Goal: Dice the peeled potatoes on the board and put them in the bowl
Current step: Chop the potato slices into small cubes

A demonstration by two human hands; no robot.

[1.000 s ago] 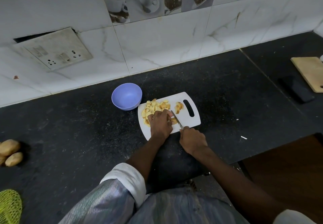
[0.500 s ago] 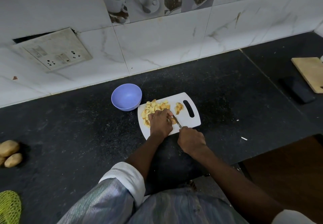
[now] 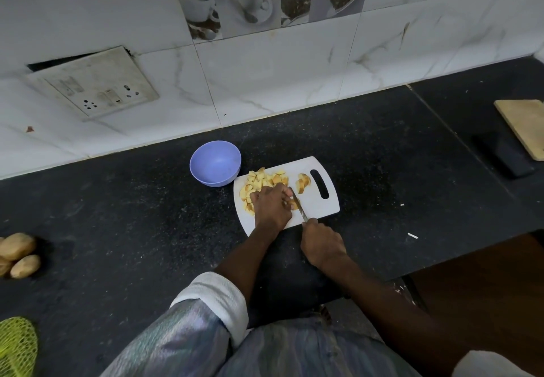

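Observation:
A white cutting board [image 3: 322, 208] lies on the black counter. A pile of diced potato [image 3: 260, 180] covers its left part, and a small sliced chunk [image 3: 303, 183] sits near the handle slot. My left hand [image 3: 272, 207] curls over a potato piece [image 3: 293, 205] in the board's middle. My right hand [image 3: 322, 242] grips a knife [image 3: 300, 208] whose blade rests against that piece beside my left fingers. The lilac bowl [image 3: 215, 163] stands just left of the board and holds nothing.
Unpeeled potatoes [image 3: 17, 254] lie at the counter's far left above a green mesh bag [image 3: 16, 347]. A wooden board [image 3: 524, 126] and a dark phone [image 3: 504, 155] sit at the far right. The tiled wall with a switch plate [image 3: 91, 85] bounds the back.
The knife blade has shifted slightly along the piece under my left hand. Both hands stay in nearly the same place on the board.

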